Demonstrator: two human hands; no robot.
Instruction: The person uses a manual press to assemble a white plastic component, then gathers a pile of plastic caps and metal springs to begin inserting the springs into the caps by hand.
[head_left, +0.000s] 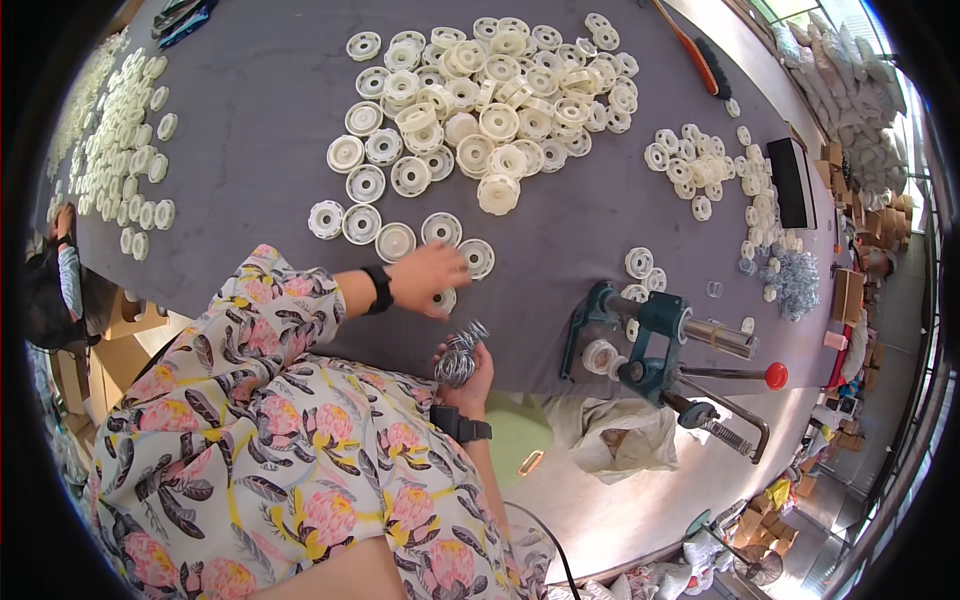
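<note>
My right hand is curled around a bunch of silvery wire coil springs, held at the table's near edge. Just above it, my left hand reaches over a white plastic wheel-shaped part, partly covering it. Motion smears the left fingers, so whether they pinch anything is unclear. More white wheel parts lie flat beside that hand, including one to its right and one behind it.
A large heap of white wheel parts covers the table's far middle. A green lever press with a red knob stands at the right edge. Loose springs are piled far right. A brush lies at the back. Another person is at far left.
</note>
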